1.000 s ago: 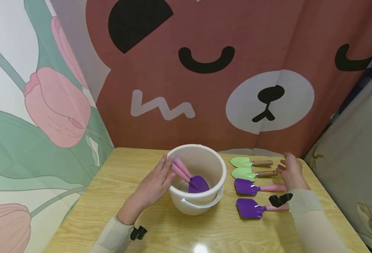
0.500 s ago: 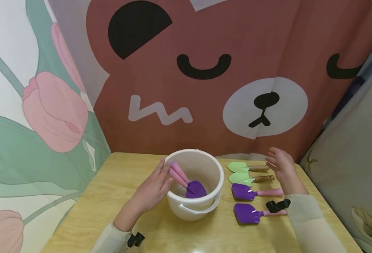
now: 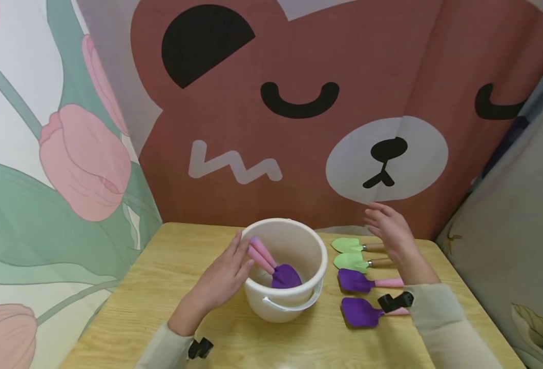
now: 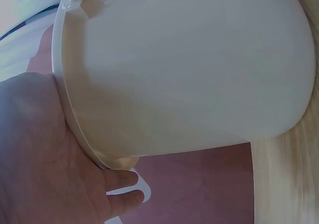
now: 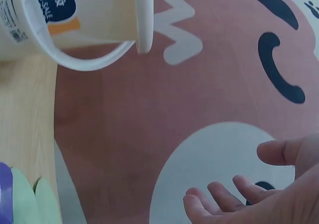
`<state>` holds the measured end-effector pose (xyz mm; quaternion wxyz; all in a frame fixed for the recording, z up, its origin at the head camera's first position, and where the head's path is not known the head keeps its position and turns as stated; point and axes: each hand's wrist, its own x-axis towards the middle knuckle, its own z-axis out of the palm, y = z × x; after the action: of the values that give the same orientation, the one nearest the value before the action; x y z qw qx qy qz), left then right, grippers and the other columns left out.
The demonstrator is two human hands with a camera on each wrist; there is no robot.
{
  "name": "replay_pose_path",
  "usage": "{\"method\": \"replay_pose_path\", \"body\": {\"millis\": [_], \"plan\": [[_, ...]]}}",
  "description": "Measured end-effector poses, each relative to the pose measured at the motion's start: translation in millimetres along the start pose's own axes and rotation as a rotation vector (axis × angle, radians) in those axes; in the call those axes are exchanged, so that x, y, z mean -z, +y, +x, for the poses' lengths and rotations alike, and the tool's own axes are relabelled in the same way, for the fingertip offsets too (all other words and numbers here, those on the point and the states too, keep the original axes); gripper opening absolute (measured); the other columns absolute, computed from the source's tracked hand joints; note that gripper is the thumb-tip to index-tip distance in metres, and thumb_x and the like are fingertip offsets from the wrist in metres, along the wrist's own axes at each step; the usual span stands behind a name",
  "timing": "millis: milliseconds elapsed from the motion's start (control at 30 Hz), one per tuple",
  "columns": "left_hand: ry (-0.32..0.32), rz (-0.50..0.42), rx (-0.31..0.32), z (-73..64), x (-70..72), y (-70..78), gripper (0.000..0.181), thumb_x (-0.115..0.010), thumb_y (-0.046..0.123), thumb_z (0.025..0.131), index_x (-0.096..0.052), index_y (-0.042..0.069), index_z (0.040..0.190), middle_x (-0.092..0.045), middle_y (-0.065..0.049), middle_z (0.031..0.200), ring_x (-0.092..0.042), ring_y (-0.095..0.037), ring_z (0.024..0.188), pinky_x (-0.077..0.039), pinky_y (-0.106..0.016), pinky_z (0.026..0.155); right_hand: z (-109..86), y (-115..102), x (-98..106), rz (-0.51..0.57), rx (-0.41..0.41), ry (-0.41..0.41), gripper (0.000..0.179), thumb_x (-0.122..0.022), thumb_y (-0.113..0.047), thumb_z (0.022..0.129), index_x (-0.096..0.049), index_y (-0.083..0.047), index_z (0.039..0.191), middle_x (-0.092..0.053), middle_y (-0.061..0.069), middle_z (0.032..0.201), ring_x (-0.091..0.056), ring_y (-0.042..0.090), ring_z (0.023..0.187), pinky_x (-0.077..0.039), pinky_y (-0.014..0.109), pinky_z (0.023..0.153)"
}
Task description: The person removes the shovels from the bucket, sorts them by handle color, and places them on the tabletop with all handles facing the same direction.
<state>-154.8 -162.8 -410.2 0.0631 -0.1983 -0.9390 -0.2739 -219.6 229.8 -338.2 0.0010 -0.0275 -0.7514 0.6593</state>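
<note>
My left hand (image 3: 221, 279) rests against the left rim of a white bucket (image 3: 271, 307), its fingers straight; the left wrist view shows the palm (image 4: 45, 154) along the rim. Inside the bucket lean purple toy shovels (image 3: 286, 277), their two pink handles propped near my left fingers. My right hand (image 3: 391, 233) is raised over the table's back right, fingers loosely spread and holding nothing. Below it lie two green trowels (image 3: 345, 245) with wooden handles, partly hidden by that hand. In front of them are two purple shovels (image 3: 360, 312) with pink handles, partly covered by my right wrist.
The wooden table (image 3: 179, 256) meets a brown bear-print cloth (image 3: 299, 195) at its back edge. A tulip-print cloth (image 3: 82, 164) hangs on the left and a pale cloth (image 3: 520, 230) on the right. The bucket's handle (image 5: 94, 62) hangs down at its side.
My right hand has risen and moved left, from beside the handles to above the green trowels. The left hand stays at the bucket's rim. The head view has shifted slightly.
</note>
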Motion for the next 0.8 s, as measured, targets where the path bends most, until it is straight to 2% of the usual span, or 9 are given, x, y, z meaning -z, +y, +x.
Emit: {"method": "replay_pose_path", "body": {"millis": [100,300,500,800], "plan": [[-0.007,0.002,0.000,0.5,-0.1,-0.1,0.064,-0.038,0.044,0.109,-0.020,0.014,0.163,-0.001,-0.007,0.170,-0.021,-0.034,0.152,-0.028,-0.053,0.120,-1.6,-1,-6,0.003,0.010,-0.019,0.064,-0.044,-0.033,0.108,-0.022,-0.003,0.161,-0.030,0.022,0.162,-0.035,0.036,0.145,-0.030,0.046,0.121],[0.024,0.032,-0.011,0.3,-1.7,-0.8,0.065,-0.038,0.044,0.109,-0.023,0.010,0.162,-0.005,-0.012,0.170,-0.024,-0.037,0.151,-0.029,-0.054,0.120,-1.5,-4,-18,0.027,0.014,-0.035,0.060,-0.044,-0.030,0.109,-0.027,-0.004,0.160,-0.035,0.021,0.160,-0.042,0.034,0.142,-0.034,0.044,0.119],[0.012,0.038,0.005,-2.8,1.0,-1.0,0.066,-0.041,0.043,0.109,-0.023,0.008,0.161,-0.005,-0.013,0.169,-0.023,-0.038,0.152,-0.028,-0.054,0.120,-2.0,-9,-35,0.029,0.026,-0.065,0.057,-0.045,-0.026,0.108,-0.029,-0.004,0.159,-0.035,0.022,0.160,-0.039,0.037,0.144,-0.033,0.045,0.120],[0.005,0.039,-0.011,-4.2,1.5,-1.7,0.066,-0.041,0.043,0.109,-0.023,0.007,0.161,-0.006,-0.013,0.169,-0.022,-0.037,0.152,-0.028,-0.054,0.120,-1.0,-13,-55,0.017,0.029,-0.117,0.054,-0.049,-0.023,0.107,-0.036,-0.002,0.155,-0.040,0.021,0.156,-0.041,0.037,0.143,-0.034,0.044,0.119]]}}
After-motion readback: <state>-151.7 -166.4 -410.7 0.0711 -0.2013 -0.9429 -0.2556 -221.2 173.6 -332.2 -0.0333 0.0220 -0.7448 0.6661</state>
